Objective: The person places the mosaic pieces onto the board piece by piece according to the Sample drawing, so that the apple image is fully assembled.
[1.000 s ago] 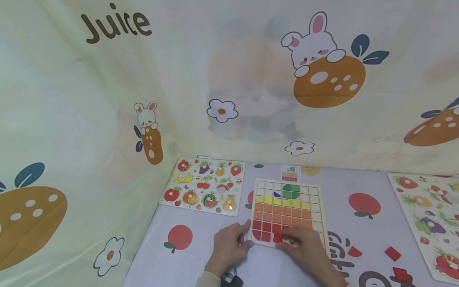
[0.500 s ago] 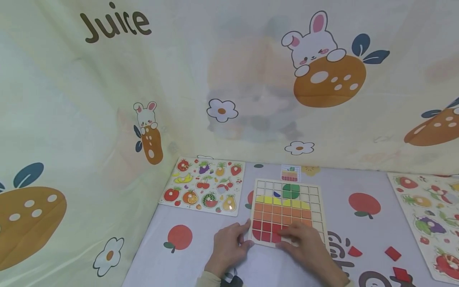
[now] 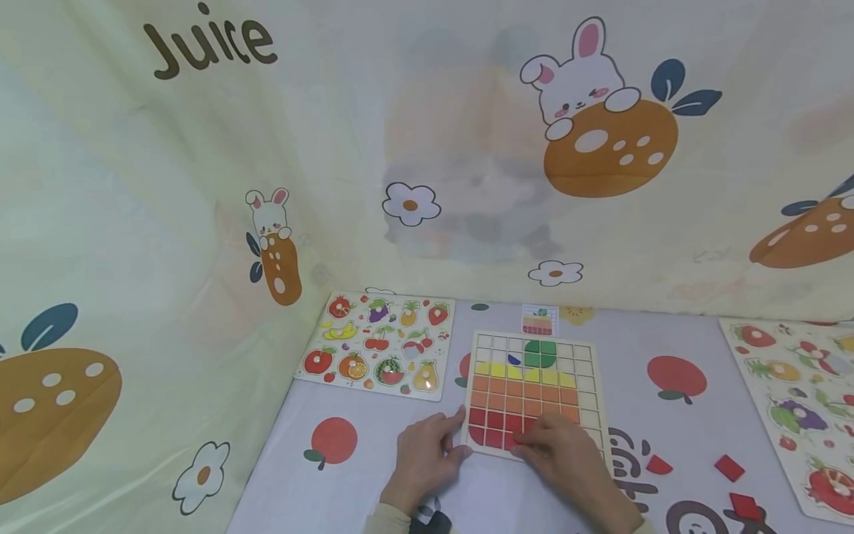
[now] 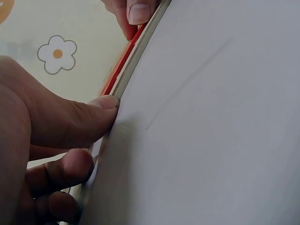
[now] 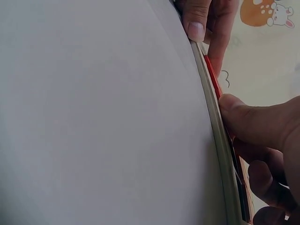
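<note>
A wooden grid puzzle board point(image 3: 587, 386) lies in front of me, filled with green, blue, yellow, orange and red tiles in a cake-like picture. My left hand point(image 3: 427, 454) grips its near left corner, thumb on the front edge and a finger along the left side. My right hand point(image 3: 563, 452) is over the bottom rows, its thumb pressing a red tile point(image 3: 512, 439) that lies in the grid. Seen from the right wrist, the thumb point(image 5: 255, 122) touches the red layer at the board's edge while the other fingers bend loosely. The right palm hides the lower right cells.
Right of the board lie a rounded red piece point(image 3: 659, 465), one red square tile point(image 3: 729, 468) and another red tile point(image 3: 745, 507). A picture card point(image 3: 539, 320) sits behind the board. Fruit puzzle boards stand at the left point(image 3: 376, 345) and the far right point(image 3: 794, 415).
The red tile in my right hand has gone down into the bottom row, and my right thumb now presses on it. My left hand has stayed at the board's corner.
</note>
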The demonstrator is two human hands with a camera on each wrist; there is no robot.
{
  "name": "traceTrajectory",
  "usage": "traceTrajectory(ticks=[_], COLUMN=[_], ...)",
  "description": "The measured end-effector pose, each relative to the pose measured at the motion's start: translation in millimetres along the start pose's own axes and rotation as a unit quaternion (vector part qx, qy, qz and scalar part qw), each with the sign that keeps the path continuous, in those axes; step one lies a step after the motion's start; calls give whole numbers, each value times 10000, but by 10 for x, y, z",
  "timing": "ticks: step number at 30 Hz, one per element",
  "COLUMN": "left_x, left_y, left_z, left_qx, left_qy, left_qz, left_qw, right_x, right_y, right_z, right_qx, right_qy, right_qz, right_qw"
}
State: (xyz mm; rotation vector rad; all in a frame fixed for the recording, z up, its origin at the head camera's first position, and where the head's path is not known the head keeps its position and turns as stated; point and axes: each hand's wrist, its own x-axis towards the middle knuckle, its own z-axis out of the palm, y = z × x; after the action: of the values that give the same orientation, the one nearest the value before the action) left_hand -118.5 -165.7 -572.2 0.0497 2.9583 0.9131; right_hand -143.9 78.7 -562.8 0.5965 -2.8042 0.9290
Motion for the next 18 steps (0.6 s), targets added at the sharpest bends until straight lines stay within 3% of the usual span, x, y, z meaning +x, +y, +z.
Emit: traceTrajectory(ticks=[6,9,14,16,18], left_x=[6,5,7,12,18], left_y=[-7,-12,-23,-20,-7], left_z=[9,15,20,20,19], left_qx=[-3,-21,-50,-60,-62], left_qy=[35,34,5,-20,-30], left_qz=[-23,-21,-1,-27,-47], left_qw=[10000,10000,10000,10000,10000], right_x=[7,6,-12,-50,-115], right_y=[27,80,332,494,697], right_z=[-12,-105,-459,-639,-834], right_qx=[100,188,116,-83,-270], right_qy=[1,4,312,247,-62], right_qz=[-27,196,602,903,1398], right_qw=[9999,9996,9976,9956,9898])
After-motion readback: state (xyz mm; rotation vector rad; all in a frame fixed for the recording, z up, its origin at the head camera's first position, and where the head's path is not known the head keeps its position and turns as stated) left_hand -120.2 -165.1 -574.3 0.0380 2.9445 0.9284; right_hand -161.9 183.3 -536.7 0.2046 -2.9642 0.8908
